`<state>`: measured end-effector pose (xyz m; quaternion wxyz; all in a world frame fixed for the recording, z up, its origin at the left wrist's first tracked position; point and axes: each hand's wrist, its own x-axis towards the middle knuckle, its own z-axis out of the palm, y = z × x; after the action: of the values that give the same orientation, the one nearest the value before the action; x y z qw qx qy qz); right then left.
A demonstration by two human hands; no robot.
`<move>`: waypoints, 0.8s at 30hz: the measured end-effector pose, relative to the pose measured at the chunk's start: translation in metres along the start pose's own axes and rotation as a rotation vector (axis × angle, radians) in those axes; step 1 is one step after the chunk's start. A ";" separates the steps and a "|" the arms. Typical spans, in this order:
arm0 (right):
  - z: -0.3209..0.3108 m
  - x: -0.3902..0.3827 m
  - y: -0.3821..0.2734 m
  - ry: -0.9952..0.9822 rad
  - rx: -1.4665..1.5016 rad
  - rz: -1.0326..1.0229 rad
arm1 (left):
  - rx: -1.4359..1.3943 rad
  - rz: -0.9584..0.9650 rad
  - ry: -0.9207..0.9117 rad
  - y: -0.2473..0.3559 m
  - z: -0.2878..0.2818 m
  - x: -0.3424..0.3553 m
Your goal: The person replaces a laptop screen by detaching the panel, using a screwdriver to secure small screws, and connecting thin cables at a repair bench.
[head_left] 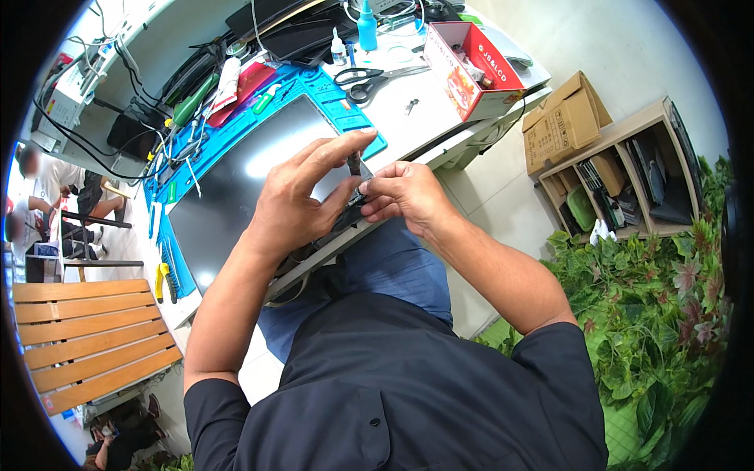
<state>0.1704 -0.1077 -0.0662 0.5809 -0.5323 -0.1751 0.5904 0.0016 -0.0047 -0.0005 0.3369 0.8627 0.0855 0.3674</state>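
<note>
A large dark screen panel (251,169) lies flat on a blue work mat (318,82) at the table's front edge. Over its near right corner, my left hand (302,188) curves its thumb and forefinger around a short dark strip (355,163). Close beside it, my right hand (408,196) has its thumb and fingertips pinched together near the lower end of that strip. What sits in the right fingertips is too small to make out. Dark material shows below both hands, partly covered by them.
Black scissors (365,88), a red and white box (471,74) and a blue bottle (367,27) stand beyond the panel. Yellow-handled pliers (162,281) lie at the left. A slatted wooden bench (94,330), a cardboard box (565,122) and a shelf (628,173) flank the table.
</note>
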 end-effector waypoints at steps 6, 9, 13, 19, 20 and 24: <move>-0.001 0.000 0.000 -0.004 0.003 -0.006 | 0.065 0.046 -0.001 -0.002 -0.001 0.001; -0.001 0.000 0.000 -0.010 0.022 0.003 | 0.063 0.036 0.014 -0.003 0.001 -0.001; -0.003 0.000 0.001 -0.005 0.053 -0.018 | 0.104 -0.008 0.071 -0.004 0.001 0.001; -0.006 -0.001 0.002 -0.028 0.099 -0.018 | 0.375 -0.119 -0.102 0.012 -0.014 0.019; -0.007 -0.001 0.002 -0.033 0.103 -0.017 | 0.419 -0.126 -0.170 0.013 -0.018 0.024; -0.008 -0.002 0.002 -0.054 0.123 -0.022 | 0.540 -0.033 -0.354 0.015 -0.029 0.042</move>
<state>0.1755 -0.1134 -0.0697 0.6140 -0.4775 -0.1601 0.6077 0.0105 0.0153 0.0482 0.1116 0.9698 0.1342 0.1704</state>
